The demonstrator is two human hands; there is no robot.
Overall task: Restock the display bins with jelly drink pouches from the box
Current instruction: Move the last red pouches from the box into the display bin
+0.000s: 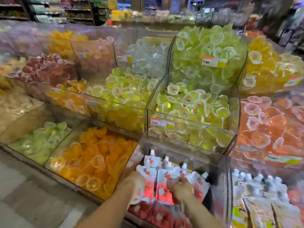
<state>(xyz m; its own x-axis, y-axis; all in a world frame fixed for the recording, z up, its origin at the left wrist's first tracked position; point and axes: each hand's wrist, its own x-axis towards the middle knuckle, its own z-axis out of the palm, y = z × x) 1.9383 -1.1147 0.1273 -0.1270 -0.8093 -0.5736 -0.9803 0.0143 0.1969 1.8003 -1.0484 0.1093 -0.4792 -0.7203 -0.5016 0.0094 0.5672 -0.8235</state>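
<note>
Head view: both hands (158,186) grip pouches (162,176) between them.

— Where are the arms?
— Both bare forearms reach forward from the bottom edge, angled slightly toward each other.
— And the hands?
— The left hand (134,182) is palm-down with fingers curled in a grip; the right hand (181,188) is knuckles up, fingers bent, blurred.

A shop: tiered clear bins (190,122) of coloured jelly cups fill the frame, price labels (162,123) stuck on their fronts, stocked shelves (49,12) at upper left.
</note>
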